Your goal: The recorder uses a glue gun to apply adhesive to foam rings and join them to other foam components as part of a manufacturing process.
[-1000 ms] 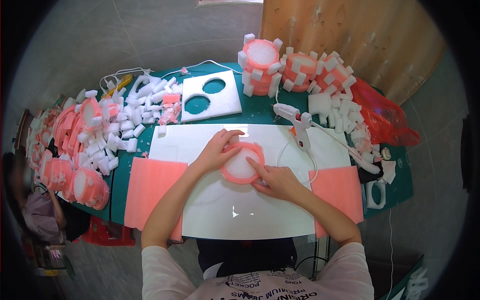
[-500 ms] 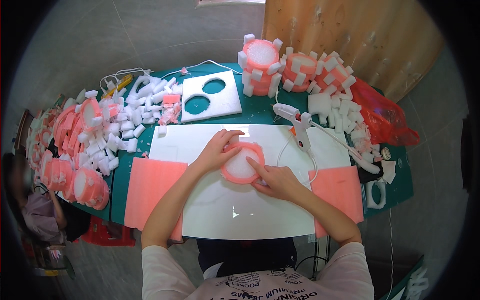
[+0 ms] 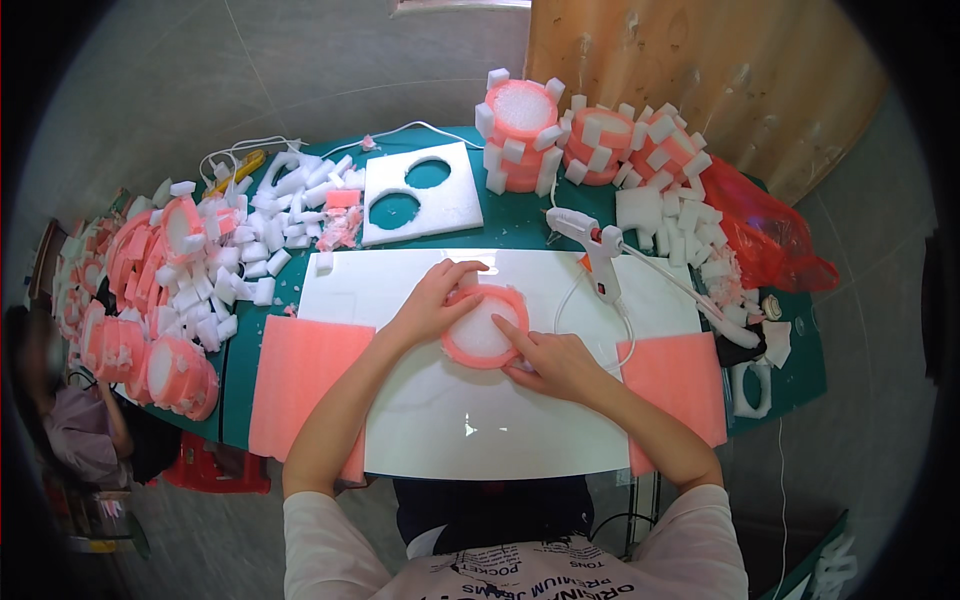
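A round foam piece (image 3: 478, 338), a white disc with a pink foam rim, lies on the white board in front of me. My left hand (image 3: 437, 300) curls round its upper left edge, thumb on the rim and fingers reaching past the far side. What those fingertips touch is partly hidden; a pale patch shows beneath them. From the right, my right hand (image 3: 556, 362) grips the rim, its index finger laid over the white face and its thumb low at the edge. To the right of the piece rests a white glue gun (image 3: 597, 243) with its cord.
Pink foam sheets (image 3: 305, 385) flank the white board (image 3: 480, 440). Behind it lies a white foam panel (image 3: 425, 205) with two round holes. Small white blocks (image 3: 262, 235) and pink rings heap up left. Block-studded foam drums (image 3: 523, 140) and a red bag (image 3: 765, 230) stand back right. Far left sits another person.
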Demonstrator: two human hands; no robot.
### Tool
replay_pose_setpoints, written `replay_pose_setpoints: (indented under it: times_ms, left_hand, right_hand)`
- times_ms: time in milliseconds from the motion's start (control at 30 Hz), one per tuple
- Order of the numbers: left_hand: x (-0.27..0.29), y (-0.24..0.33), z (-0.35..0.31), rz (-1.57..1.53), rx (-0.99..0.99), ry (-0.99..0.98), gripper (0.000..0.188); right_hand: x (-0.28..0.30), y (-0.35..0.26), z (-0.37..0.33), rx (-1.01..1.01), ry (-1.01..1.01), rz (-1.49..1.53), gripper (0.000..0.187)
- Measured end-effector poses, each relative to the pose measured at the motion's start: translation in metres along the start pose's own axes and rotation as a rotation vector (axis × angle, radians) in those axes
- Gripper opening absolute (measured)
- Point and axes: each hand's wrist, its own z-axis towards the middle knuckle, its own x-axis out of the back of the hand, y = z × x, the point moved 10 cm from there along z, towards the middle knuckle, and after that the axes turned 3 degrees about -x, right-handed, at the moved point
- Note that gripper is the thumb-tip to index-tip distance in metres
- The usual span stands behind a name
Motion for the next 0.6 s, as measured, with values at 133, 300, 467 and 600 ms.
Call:
replay_pose_setpoints:
  times_ms: [133, 300, 467, 600]
  left_hand:
    - [0.0012, 0.0019, 0.0002, 0.024, -0.018, 0.013, 0.037]
    - [0.0007, 0.0013, 0.0002, 0.022, -0.020, 0.013, 0.037]
    - [0.0013, 0.0014, 0.0000, 0.026, -0.015, 0.016, 0.037]
    - [0.0001, -0.0003, -0.0001, 0.004, 0.004, 0.002, 0.037]
  right_hand:
    - [-0.0005, 0.0007, -0.0003, 0.001, 0.001, -0.004, 0.064]
    - [-0.0009, 0.0013, -0.0005, 0.011, 0.016, -0.003, 0.064]
    - [0.0011, -0.0003, -0.0003, 0.009, 0.021, -0.007, 0.064]
    - [-0.0004, 0.0003, -0.0001, 0.009, 0.013, -0.012, 0.064]
